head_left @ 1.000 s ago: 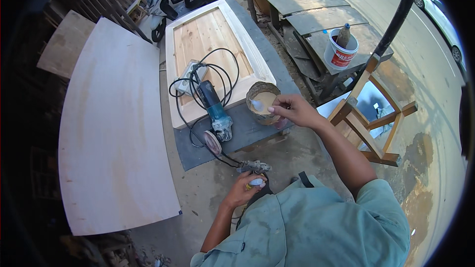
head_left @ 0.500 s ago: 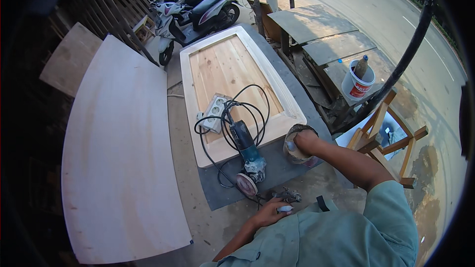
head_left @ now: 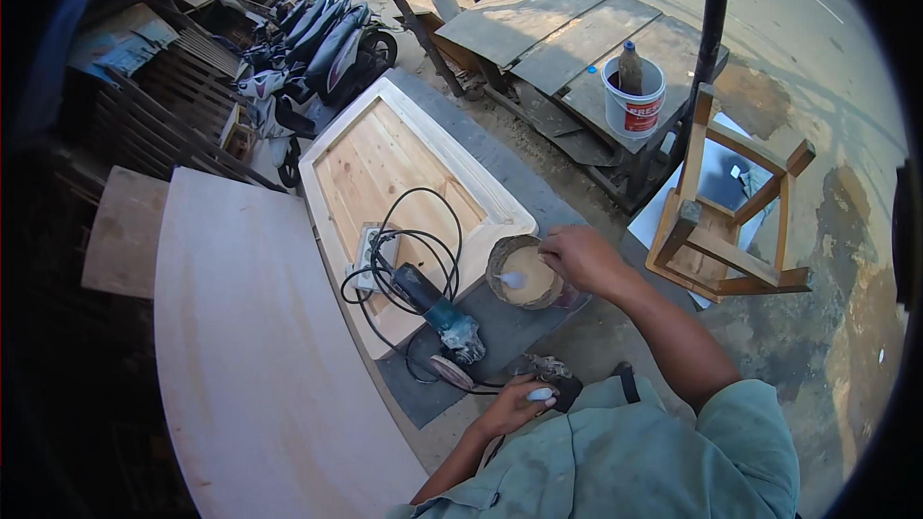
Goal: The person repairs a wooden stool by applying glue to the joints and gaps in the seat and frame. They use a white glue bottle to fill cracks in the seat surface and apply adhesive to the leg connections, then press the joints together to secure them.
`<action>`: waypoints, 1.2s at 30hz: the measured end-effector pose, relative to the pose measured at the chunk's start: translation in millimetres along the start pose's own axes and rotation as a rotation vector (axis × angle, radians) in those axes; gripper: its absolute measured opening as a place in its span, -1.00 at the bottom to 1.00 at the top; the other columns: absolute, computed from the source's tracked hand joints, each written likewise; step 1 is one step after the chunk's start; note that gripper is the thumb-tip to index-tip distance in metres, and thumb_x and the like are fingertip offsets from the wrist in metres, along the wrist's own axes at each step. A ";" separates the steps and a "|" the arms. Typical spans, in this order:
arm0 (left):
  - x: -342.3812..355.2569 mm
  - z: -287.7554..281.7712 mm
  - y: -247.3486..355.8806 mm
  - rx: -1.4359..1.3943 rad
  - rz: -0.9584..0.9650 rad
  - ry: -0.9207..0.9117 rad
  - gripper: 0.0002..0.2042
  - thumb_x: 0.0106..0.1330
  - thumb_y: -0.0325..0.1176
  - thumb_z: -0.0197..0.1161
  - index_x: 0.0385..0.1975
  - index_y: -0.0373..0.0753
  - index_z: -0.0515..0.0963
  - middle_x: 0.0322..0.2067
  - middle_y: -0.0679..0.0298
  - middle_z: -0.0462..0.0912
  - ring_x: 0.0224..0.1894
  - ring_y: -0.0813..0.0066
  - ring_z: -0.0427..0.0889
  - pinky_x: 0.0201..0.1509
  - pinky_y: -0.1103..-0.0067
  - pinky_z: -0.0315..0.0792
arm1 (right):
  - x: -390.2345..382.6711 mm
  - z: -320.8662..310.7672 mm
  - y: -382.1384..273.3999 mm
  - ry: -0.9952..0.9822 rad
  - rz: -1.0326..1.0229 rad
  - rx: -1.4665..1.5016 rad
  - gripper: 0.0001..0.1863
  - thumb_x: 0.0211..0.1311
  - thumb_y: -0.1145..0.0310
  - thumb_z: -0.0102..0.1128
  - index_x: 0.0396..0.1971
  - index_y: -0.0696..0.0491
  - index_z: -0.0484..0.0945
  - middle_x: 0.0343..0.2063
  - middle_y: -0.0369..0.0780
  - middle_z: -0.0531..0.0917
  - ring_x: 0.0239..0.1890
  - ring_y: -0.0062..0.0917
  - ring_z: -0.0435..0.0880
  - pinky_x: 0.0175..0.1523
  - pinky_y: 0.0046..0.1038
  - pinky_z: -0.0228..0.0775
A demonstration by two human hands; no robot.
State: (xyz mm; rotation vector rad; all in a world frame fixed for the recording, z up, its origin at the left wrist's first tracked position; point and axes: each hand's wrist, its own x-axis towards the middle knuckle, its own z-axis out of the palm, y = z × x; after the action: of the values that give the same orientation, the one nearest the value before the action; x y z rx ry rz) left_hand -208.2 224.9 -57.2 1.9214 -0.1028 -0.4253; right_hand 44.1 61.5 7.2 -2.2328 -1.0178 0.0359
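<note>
My left hand (head_left: 511,408) grips a dark, metal-topped tool like a spray gun (head_left: 550,370), with a small white piece showing at its fingers. My right hand (head_left: 577,259) is closed at the rim of a crusted pot (head_left: 527,293) of beige liquid with a white object in it; what the fingertips hold is unclear. Left of the pot an angle grinder (head_left: 442,315) with a round pad, a white power strip (head_left: 370,259) and coiled black cord rest on and beside a pale panelled wooden door (head_left: 361,154), laid on a grey board (head_left: 433,399).
A large plywood sheet (head_left: 260,356) fills the left. Scooters (head_left: 327,58) stand behind the door. At right are a weathered bench (head_left: 538,19) with a white bucket (head_left: 630,117) holding a bottle, a dark post (head_left: 711,0), an upturned wooden stool (head_left: 731,259), and the road.
The view has tilted up and shifted. My right hand dipped into the pot, then rose to its rim. My left hand keeps its grip on the tool.
</note>
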 end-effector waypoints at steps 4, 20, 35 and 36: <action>22.0 8.7 8.4 0.105 -0.074 -0.122 -0.80 0.29 -0.34 0.36 -0.14 -0.22 0.70 -0.17 0.16 0.64 -0.05 0.27 0.58 0.06 0.43 0.40 | -123.3 -38.5 73.9 0.420 0.410 0.336 -0.86 0.18 0.40 0.31 -0.32 0.12 0.73 -0.41 -0.16 0.68 -0.38 -0.35 0.67 -0.26 -0.32 0.45; 28.8 43.2 -20.8 0.222 -0.285 -0.205 -0.80 0.21 -0.39 0.42 -0.20 -0.27 0.71 -0.09 0.04 0.68 0.04 0.14 0.60 0.18 0.37 0.39 | -334.0 223.6 356.7 1.152 1.339 -0.013 -0.85 0.21 0.35 0.28 -0.29 0.07 0.72 -0.35 -0.08 0.69 -0.29 -0.12 0.67 -0.16 -0.21 0.49; 43.5 35.0 -37.3 0.181 -0.348 -0.252 -0.77 0.15 -0.50 0.42 -0.17 -0.31 0.69 -0.03 0.01 0.64 0.11 0.09 0.55 0.23 0.33 0.35 | -282.3 241.4 349.6 0.262 1.451 -0.645 -0.41 0.30 0.35 -0.01 0.33 0.19 0.33 -0.15 -0.11 0.67 -0.22 -0.28 0.73 -0.06 -0.05 0.44; 43.1 33.6 -38.2 0.185 -0.350 -0.254 -0.76 0.14 -0.50 0.42 -0.17 -0.31 0.69 -0.03 0.01 0.63 0.11 0.09 0.55 0.23 0.33 0.35 | -282.5 239.3 349.2 0.206 1.464 -0.567 -0.36 0.30 0.37 -0.03 0.38 0.19 0.20 -0.10 -0.10 0.65 -0.19 -0.25 0.73 -0.04 -0.03 0.43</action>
State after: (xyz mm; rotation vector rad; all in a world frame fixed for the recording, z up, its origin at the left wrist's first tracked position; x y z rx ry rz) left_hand -184.3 198.3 -113.5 2.0642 0.0310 -0.9222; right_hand 9.6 -157.9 -450.7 -2.8887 0.9672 0.1610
